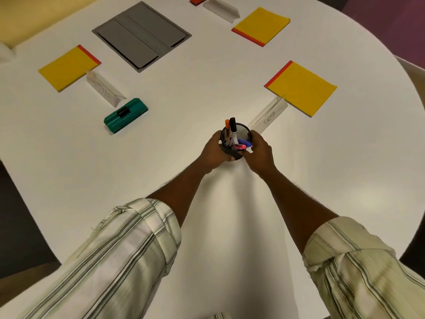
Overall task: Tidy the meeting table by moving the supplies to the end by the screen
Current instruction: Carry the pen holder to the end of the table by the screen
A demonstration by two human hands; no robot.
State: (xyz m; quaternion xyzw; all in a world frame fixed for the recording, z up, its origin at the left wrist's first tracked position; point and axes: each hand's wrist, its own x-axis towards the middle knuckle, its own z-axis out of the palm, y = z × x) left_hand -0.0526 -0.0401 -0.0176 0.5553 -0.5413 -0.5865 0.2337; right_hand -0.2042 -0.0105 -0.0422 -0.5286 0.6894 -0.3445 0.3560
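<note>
Left hand (215, 149) and right hand (258, 149) both wrapped round black mesh pen cup (235, 143) holding markers, centre frame, low over white round desk (207, 88). Step: carrying cup. Next, likely: steady upright transfer toward screen end; screen unseen.

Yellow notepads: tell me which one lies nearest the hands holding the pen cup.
The near-right notepad, beside the SIGMA name tent just beyond the pen cup. The far-left notepad and top-right notepad lie much farther off.
</note>
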